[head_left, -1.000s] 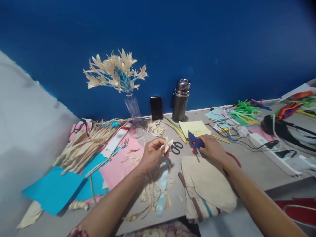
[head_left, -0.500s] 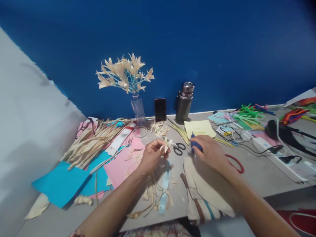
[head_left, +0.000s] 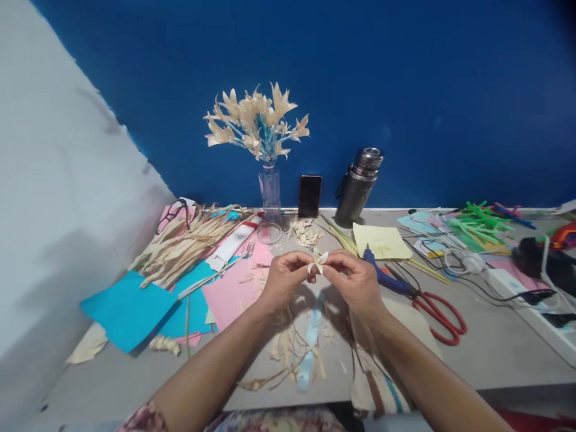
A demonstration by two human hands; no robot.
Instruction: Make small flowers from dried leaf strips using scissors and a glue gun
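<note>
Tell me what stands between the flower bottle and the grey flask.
In the head view, a dark phone stands between the clear bottle and the flask.

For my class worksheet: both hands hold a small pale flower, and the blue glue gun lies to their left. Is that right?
Not quite: in the head view the blue glue gun lies to their right. The left hand and right hand do hold the small pale flower.
</note>
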